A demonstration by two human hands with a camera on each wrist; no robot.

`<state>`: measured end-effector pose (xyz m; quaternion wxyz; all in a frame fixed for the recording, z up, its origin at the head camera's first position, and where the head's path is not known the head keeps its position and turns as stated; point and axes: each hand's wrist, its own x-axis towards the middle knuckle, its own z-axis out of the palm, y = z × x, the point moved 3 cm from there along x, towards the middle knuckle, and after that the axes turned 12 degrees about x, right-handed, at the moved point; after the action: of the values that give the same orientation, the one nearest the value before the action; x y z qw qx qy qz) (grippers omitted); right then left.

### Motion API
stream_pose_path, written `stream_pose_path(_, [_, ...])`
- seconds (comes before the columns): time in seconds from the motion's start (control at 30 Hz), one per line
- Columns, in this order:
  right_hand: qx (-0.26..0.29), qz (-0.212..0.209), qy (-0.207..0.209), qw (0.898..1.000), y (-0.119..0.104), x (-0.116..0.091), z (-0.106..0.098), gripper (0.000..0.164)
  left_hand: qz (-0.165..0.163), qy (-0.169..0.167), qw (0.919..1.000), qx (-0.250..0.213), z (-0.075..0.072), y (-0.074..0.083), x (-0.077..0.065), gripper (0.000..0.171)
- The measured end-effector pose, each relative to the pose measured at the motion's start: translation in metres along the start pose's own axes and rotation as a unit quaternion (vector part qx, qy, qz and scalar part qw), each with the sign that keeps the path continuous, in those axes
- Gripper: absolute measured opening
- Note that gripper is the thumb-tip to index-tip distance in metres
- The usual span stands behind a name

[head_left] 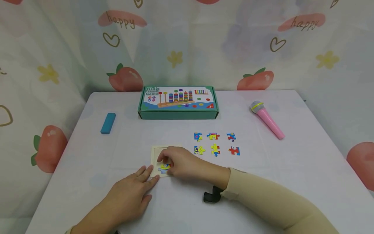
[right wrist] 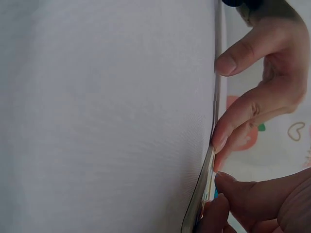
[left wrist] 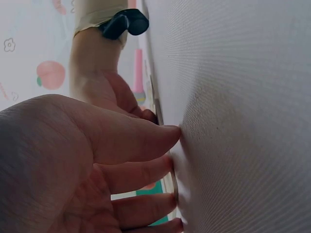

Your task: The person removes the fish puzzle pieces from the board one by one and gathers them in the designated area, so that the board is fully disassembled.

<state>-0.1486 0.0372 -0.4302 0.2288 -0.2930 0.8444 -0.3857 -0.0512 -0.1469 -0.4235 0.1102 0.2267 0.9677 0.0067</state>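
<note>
A pale square puzzle tray (head_left: 154,154) lies on the table, with blue and yellow jigsaw pieces (head_left: 164,167) partly visible inside it. My left hand (head_left: 128,191) rests its extended fingertips on the tray's near left corner. Over the right part of the tray is my right hand (head_left: 187,164), its fingers bent down toward the pieces and hiding much of the tray. In the right wrist view, the right thumb and a finger come close together at the tray's edge; whether a piece is between them is hidden. Several loose jigsaw pieces (head_left: 215,149) lie in two rows to the right.
A green ring game box (head_left: 178,115) stands at the back of the white-covered table (head_left: 292,169). A blue block (head_left: 108,123) lies at the left and a pink toy microphone (head_left: 268,121) at the right. Patterned fabric (head_left: 204,45) hangs behind.
</note>
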Motion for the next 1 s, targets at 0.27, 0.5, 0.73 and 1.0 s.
stream_pose_path(0.27, [-0.003, 0.026, -0.003, 1.000, -0.0003, -0.0012, 0.0026, 0.040, 0.001, 0.005, 1.0000, 0.002, 0.0008, -0.0001, 0.0002, 0.054])
stream_pose_path(0.5, [-0.027, 0.035, 0.007, 0.999, -0.0014, -0.0017, 0.0050, 0.030, 0.003, 0.016, 0.9998, 0.007, 0.0013, -0.0002, -0.0006, 0.053])
stream_pose_path(0.73, [-0.002, 0.020, 0.003, 1.000, 0.0005, -0.0009, 0.0045, 0.024, 0.005, 0.013, 0.9999, 0.005, 0.0013, -0.0001, 0.0001, 0.054])
stream_pose_path(1.0, [0.076, 0.014, 0.011, 0.997, 0.0053, -0.0009, 0.0015, 0.019, 0.006, 0.003, 1.0000, 0.002, 0.0011, -0.0003, 0.0009, 0.054])
